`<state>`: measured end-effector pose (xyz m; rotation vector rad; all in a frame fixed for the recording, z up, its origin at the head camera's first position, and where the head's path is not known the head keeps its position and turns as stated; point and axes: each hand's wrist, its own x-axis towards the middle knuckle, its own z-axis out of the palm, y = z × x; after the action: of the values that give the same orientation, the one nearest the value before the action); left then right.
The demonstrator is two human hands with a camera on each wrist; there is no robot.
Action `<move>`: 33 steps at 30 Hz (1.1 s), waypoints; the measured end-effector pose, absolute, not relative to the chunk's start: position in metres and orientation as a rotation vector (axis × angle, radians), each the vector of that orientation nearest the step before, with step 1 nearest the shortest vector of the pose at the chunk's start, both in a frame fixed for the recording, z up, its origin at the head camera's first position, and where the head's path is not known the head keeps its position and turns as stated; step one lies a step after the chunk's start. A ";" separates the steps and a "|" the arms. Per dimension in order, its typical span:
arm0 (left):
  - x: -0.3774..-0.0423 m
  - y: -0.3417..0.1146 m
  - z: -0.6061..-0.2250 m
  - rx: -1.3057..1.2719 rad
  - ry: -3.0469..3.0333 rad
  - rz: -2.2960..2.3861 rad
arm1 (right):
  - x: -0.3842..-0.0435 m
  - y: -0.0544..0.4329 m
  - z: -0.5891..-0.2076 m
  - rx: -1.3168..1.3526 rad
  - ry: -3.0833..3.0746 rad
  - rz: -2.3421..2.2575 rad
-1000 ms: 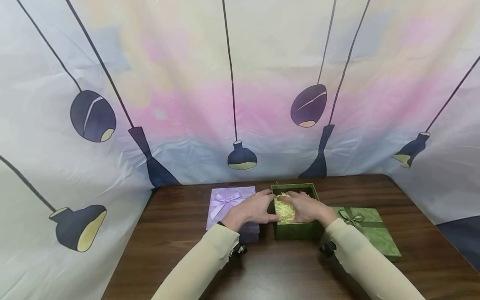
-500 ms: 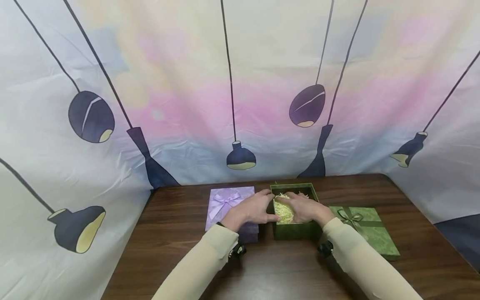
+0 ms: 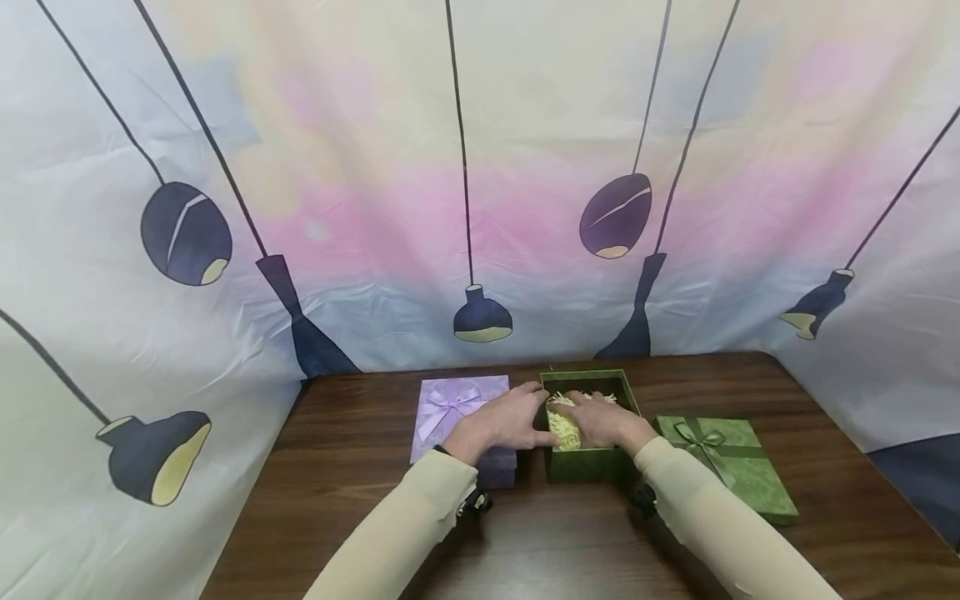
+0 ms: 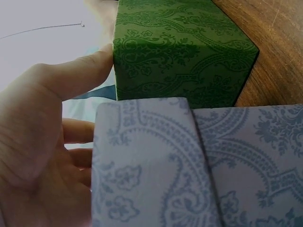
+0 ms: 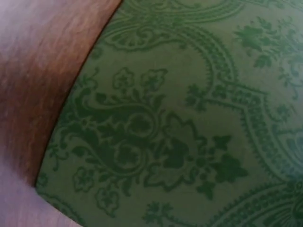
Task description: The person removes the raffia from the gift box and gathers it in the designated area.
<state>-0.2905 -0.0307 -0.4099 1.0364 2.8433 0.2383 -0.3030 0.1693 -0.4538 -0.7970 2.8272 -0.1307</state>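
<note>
A pale backdrop (image 3: 375,125) with patches of pink, yellow and blue, printed with dark hanging lamps (image 3: 483,321), fills the space behind a dark brown wood-grain table (image 3: 337,467). Two cream sleeves, the left (image 3: 397,533) and the right (image 3: 735,525), reach in over its near part. The purple box (image 3: 498,468) stands closed on the left, partly behind the left wrist; to its right, near but apart, stands the green box (image 3: 588,467), topless. The green lid (image 3: 757,467) lies on the table right of the green box, its left part hidden behind the right sleeve. The left hand (image 3: 510,421) spans the left side of the green box, its grip spread, the thumb touching the rim near the front corner and the fingers at the far end. The right hand (image 3: 600,421) reaches down inside the box onto pale yellow paper shreds (image 3: 564,429); whether its grip pinches any, I cannot tell. A lilac bow (image 3: 450,408) tops the purple box, a green bow (image 3: 701,442) the lid. Small black devices sit at the left wrist (image 3: 475,502) and right wrist (image 3: 645,500).
</note>
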 end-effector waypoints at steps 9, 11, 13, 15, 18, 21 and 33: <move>-0.289 -0.032 -0.410 1.018 2.852 0.250 | -0.307 0.164 -0.459 -0.791 2.798 -0.089; -0.289 -0.033 -0.409 1.020 2.857 0.246 | -0.308 0.161 -0.459 -0.771 2.792 -0.047; -0.289 -0.033 -0.409 1.016 2.864 0.235 | -0.309 0.159 -0.458 -0.764 2.783 -0.029; -0.289 -0.033 -0.409 1.014 2.863 0.228 | -0.309 0.159 -0.458 -0.749 2.771 -0.028; -0.289 -0.031 -0.410 1.022 2.852 0.228 | -0.309 0.160 -0.459 -0.739 2.754 -0.032; -0.289 -0.029 -0.410 1.039 2.838 0.231 | -0.309 0.161 -0.462 -0.745 2.753 -0.019; -0.290 -0.031 -0.412 1.043 2.844 0.242 | -0.312 0.157 -0.460 -0.706 2.710 -0.014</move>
<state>-0.2897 -0.0309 -0.4119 1.0434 2.8443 0.2420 -0.3122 0.1569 -0.4599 -0.7063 2.7097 -0.0141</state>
